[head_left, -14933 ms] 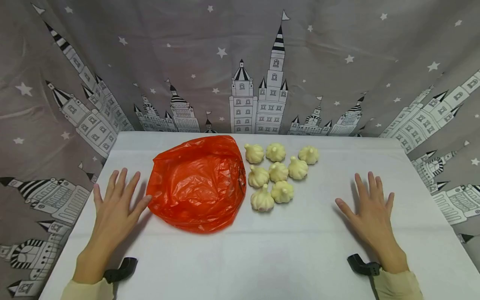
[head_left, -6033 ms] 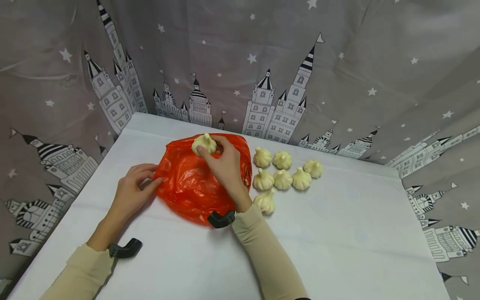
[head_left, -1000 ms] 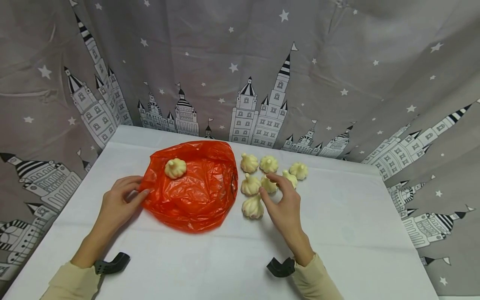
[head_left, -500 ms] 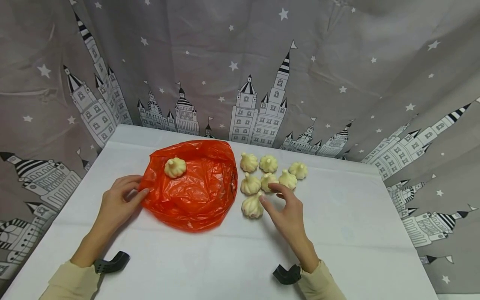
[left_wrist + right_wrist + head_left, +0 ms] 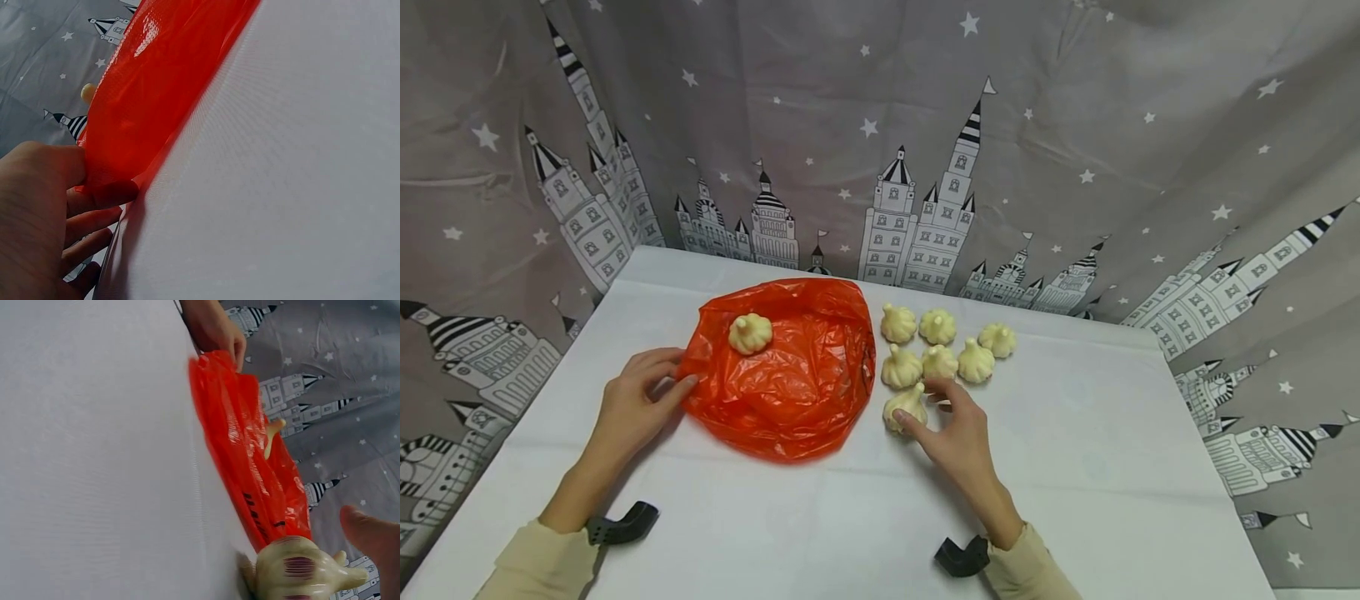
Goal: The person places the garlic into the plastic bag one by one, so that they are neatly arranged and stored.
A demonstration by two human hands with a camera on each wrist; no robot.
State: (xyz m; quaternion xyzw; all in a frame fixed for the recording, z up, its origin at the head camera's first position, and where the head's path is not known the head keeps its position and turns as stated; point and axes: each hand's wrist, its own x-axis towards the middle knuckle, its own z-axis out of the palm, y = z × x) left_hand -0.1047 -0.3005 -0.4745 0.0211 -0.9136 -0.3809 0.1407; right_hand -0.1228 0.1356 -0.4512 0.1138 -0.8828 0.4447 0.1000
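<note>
A red plastic bag (image 5: 782, 392) lies opened out on the table, with one pale garlic bulb (image 5: 751, 334) inside near its left rim. My left hand (image 5: 636, 400) pinches the bag's left edge between thumb and fingers, as the left wrist view also shows. My right hand (image 5: 955, 425) is around the nearest garlic bulb (image 5: 902, 408) to the right of the bag. Over that bulb (image 5: 300, 572), the right wrist view shows the thumb (image 5: 365, 528) raised and apart from it. The other fingers are mostly hidden there.
Behind my right hand, several more garlic bulbs (image 5: 976, 361) stand close together on the white table (image 5: 805, 533). A grey curtain (image 5: 820, 100) printed with castles and stars hangs behind the table and along its sides.
Over the last second, my right hand has come toward me and a little left, onto the nearest bulb. Six seconds ago it held a bulb over the bag. The left hand keeps still.
</note>
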